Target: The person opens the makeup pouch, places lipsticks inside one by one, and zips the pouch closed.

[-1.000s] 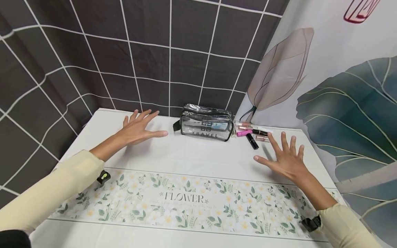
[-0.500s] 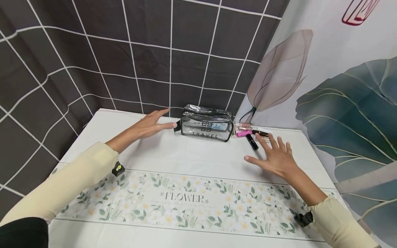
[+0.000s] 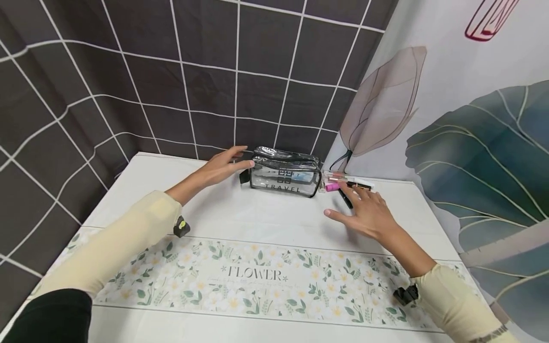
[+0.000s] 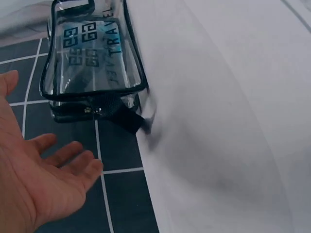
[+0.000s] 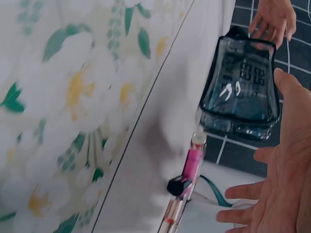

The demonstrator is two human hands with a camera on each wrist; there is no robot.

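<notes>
A clear travel pouch (image 3: 285, 180) with black trim and the word TRAVEL stands at the back of the white table. Just off its left end is my left hand (image 3: 224, 168), fingers loosely extended, thumb towards the pouch's upper edge. The left wrist view has a gap between this hand (image 4: 53, 182) and the pouch's black side strap (image 4: 127, 116). My right hand (image 3: 364, 212) hovers with spread fingers over small cosmetics right of the pouch, holding nothing. Among them are a pink tube (image 3: 332, 187), a black tube (image 3: 345, 199) and a black-and-gold one (image 3: 359, 185), partly covered by that hand.
A floral strip (image 3: 257, 276) marked FLOWER runs across the front of the white table (image 3: 266, 221). Behind the pouch hangs a dark gridded curtain (image 3: 206, 85). A pale leaf-printed curtain (image 3: 446, 143) closes off the right side.
My left hand has moved right, up to the pouch's left end. My right hand has moved left, over the cosmetics. The pouch and cosmetics stay in place.
</notes>
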